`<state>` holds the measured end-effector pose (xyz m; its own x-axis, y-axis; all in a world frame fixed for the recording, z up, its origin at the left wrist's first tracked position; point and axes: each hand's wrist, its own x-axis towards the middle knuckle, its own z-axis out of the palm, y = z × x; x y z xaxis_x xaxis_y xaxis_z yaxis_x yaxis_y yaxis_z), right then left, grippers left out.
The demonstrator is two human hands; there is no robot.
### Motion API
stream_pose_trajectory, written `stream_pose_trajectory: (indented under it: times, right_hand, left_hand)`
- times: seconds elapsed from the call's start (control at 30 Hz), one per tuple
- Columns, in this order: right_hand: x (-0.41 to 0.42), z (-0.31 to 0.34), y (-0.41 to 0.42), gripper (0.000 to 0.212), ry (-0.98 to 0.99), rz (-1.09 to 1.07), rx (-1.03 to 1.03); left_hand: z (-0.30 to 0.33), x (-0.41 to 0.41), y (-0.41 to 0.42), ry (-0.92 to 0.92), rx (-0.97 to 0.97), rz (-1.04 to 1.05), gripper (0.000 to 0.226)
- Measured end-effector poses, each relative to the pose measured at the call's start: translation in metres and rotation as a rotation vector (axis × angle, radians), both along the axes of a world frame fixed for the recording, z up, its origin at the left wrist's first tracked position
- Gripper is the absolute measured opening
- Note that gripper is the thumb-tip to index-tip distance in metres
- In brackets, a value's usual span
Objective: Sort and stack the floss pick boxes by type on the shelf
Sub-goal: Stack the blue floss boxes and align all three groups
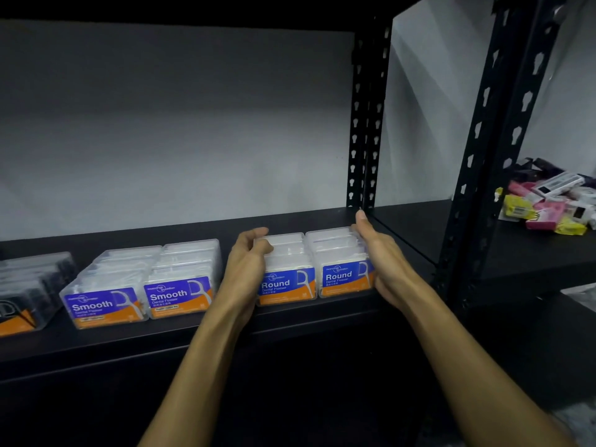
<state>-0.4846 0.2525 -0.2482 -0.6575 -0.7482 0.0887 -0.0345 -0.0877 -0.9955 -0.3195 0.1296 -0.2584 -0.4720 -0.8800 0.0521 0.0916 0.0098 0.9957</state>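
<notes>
Hands bracketing the "Round" boxes: your left hand (246, 266) is curling its fingers over the top rear of the left Round stack (287, 272), gripping it from the side; your right hand (383, 262) is pressing flat, fingers extended and not closed, against the outer side of the right Round stack (343, 262). Both front labels are reading "Round Dental Flosser", blue over orange, with a white floss pick drawing; the smaller print is too fine to read. The two stacks are sitting side by side, touching, near the front of the black shelf (193, 337).

Left of your left hand, two Smooth stacks (142, 285) are showing "Smooth Dental Flosser" labels. Further left, a dark-tinted stack (29, 291) is running out of view, label unreadable.

Right of your right hand, black perforated uprights (364, 124) are dividing the bays. In the next bay, mixed packets (548, 201), pink, yellow and white, are lying in a loose heap. A pale grey wall (177, 124) is backing the shelf; lighting is dim.
</notes>
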Motion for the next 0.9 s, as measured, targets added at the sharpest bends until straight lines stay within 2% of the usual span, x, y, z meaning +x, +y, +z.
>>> stream_pose_trajectory:
  times: [0.1,0.23,0.4,0.7,0.9]
  right_hand:
    - [0.001,0.0,-0.002,0.04,0.02,0.01,0.013]
    - [0.0,0.002,-0.001,0.041,-0.003,0.044,0.033]
    - [0.0,0.005,0.003,0.044,-0.023,0.082,0.051]
    - [-0.001,0.004,0.005,0.038,-0.029,0.108,0.064]
    - [0.001,0.006,0.01,0.048,-0.05,0.107,0.063]
  left_hand:
    - [0.001,-0.003,0.002,-0.03,-0.036,0.016,0.031]
    - [0.001,-0.004,0.0,-0.059,-0.019,0.01,0.047]
    - [0.003,-0.003,0.001,-0.058,0.006,-0.02,0.04]
    - [0.005,-0.003,0.002,-0.106,-0.002,-0.033,0.042]
    - [0.004,-0.003,0.004,-0.095,-0.005,-0.021,0.041]
